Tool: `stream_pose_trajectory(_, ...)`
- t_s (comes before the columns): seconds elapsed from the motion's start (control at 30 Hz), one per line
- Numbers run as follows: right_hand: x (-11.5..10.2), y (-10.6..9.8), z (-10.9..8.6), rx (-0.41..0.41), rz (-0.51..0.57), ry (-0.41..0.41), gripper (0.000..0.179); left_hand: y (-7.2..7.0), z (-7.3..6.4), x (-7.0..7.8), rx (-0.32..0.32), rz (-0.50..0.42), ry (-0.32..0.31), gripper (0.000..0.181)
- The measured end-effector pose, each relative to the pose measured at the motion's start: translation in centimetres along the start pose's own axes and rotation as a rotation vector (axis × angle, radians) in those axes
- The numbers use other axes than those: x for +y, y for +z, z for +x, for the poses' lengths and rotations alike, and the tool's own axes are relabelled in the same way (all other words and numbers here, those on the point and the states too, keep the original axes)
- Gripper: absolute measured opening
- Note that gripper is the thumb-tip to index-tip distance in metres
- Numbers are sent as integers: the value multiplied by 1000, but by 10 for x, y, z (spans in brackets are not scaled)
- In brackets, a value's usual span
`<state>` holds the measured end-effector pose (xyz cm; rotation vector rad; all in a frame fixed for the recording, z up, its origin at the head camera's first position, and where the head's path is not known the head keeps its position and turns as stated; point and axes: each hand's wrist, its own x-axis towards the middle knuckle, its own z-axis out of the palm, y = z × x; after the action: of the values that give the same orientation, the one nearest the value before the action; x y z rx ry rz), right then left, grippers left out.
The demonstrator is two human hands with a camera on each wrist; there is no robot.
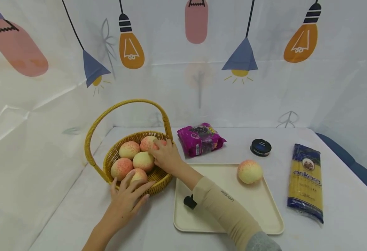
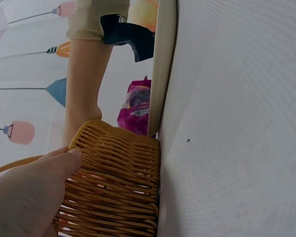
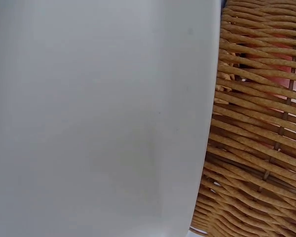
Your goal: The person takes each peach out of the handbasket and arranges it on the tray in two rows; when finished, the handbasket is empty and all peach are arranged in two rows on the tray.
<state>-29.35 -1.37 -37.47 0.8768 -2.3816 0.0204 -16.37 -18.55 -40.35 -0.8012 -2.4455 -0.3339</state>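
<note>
A yellow-brown wicker basket (image 1: 161, 183) with a tall hooped handle holds several peaches, pale yellow with pink blush. At its near rim, my left hand (image 1: 125, 200) has its fingers spread over the edge, by the nearest peach (image 1: 138, 175). The left wrist view has the thumb (image 2: 69, 160) pressed against the woven outer wall just below the rim. My right hand (image 1: 166, 157) reaches over the basket's right side, fingers curled over a peach (image 1: 162, 142) at the back, which the hand mostly hides. Another peach (image 1: 250, 172) lies on the cream tray (image 1: 221, 223).
The tray stands right of the basket, beneath my right forearm. Behind it lies a purple packet (image 1: 199, 139). Farther right are a round black tin (image 1: 260, 147) and a yellow-and-blue pasta pack (image 1: 305, 181). A printed cloth wall rises behind the table.
</note>
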Motion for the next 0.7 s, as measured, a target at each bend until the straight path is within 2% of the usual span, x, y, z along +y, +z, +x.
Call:
stream_pose_trajectory(0.13, 2, -1, 0, 27, 37, -14, 20, 1, 1, -1, 6, 5, -1, 32)
stream_pose_trajectory(0.43, 12, -1, -2, 122, 130, -71, 23, 2, 2, 1, 1, -14, -6, 34)
stream_pose_trajectory(0.5, 13, -2, -3, 109, 173, -63, 25, 1, 2, 1, -2, -11, -7, 34)
stream_pose_trajectory(0.7, 17, -10, -8, -4, 368, -35, 35, 0, 0, -1, -2, 6, -2, 45)
